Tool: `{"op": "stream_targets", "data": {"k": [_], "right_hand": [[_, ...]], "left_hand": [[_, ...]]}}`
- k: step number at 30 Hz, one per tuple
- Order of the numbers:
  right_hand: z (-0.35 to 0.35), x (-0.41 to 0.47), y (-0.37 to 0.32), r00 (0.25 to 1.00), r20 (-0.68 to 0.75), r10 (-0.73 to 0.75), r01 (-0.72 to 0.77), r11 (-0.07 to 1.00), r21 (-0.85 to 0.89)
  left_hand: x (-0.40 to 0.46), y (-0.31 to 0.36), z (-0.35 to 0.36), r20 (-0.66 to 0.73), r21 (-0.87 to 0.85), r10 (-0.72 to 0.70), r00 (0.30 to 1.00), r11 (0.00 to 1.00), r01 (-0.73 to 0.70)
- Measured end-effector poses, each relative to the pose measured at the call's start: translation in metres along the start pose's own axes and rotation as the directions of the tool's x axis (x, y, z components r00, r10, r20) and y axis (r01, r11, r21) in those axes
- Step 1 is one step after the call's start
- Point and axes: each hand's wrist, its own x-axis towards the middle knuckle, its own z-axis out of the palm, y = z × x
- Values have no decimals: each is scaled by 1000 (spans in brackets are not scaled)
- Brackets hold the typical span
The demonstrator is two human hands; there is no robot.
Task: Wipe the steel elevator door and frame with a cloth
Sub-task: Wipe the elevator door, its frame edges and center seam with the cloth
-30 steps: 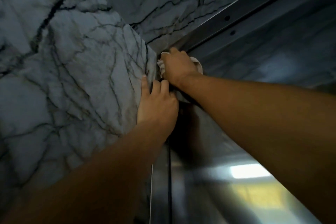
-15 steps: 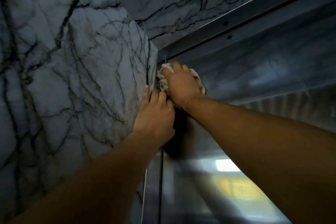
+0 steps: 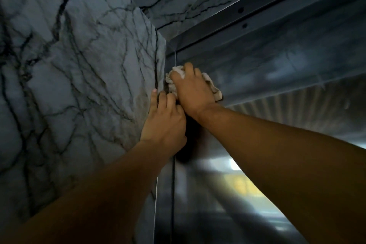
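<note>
I look up at the top left corner of the steel elevator door [image 3: 267,65]. My right hand [image 3: 193,91] holds a bunched pale cloth [image 3: 215,91] and presses it on the door, right beside the vertical steel frame [image 3: 164,188]. The cloth shows at the fingertips and along the hand's right side; the rest is hidden under the palm. My left hand [image 3: 164,125] rests just below, fingers straight along the edge where the marble wall meets the frame, and holds nothing. The two hands touch.
A grey veined marble wall [image 3: 79,85] fills the left side and continues above the door. The steel header bar [image 3: 257,16] with two small holes runs diagonally across the top. The door reflects a bright light [image 3: 235,164] lower down.
My right hand has slid the cloth down from the top corner under the header along the door's left edge. The left hand stays on the marble edge below it.
</note>
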Motion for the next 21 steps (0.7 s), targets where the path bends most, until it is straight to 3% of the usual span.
{"op": "stream_targets", "data": {"k": [11, 14, 21], "right_hand": [[-8, -28, -3, 998, 57, 1, -6, 996, 84], [-9, -37, -10, 998, 61, 21, -28, 994, 108], [-17, -72, -29, 994, 85, 72, -84, 986, 143]], "left_hand": [[-31, -29, -37, 164, 210, 170, 972, 957, -202], [-39, -38, -50, 226, 324, 157, 961, 919, -226], [-78, -40, -68, 307, 391, 57, 950, 902, -181]]}}
